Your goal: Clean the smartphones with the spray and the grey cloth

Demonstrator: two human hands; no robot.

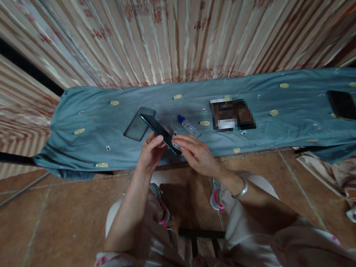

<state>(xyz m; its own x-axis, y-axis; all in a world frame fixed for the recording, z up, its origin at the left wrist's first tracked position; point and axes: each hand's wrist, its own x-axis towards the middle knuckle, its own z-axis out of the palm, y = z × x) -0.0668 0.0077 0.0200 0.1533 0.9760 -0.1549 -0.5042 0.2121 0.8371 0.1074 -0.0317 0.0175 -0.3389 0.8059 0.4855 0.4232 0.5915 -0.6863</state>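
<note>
My left hand (151, 150) is closed around a dark smartphone (159, 129) with a bluish edge, held tilted above the cloth. At the phone's lower end is my right hand (196, 152), its fingers pinched together against the edge. A small pale thing seems to show at those fingertips, too small to name. Behind the phone, a greyish see-through phone case (138, 126) lies on the cloth, partly covered by the phone. A small clear bottle (190, 127) with a blue cap lies just beyond my right fingers.
A blue patterned cloth (148, 95) covers the long narrow surface. On it lie a pixelated dark item (227, 115) to the right and a black phone-like object (344, 105) at the far right. A pleated curtain (167, 36) hangs behind. Tiled floor (79, 222) lies below.
</note>
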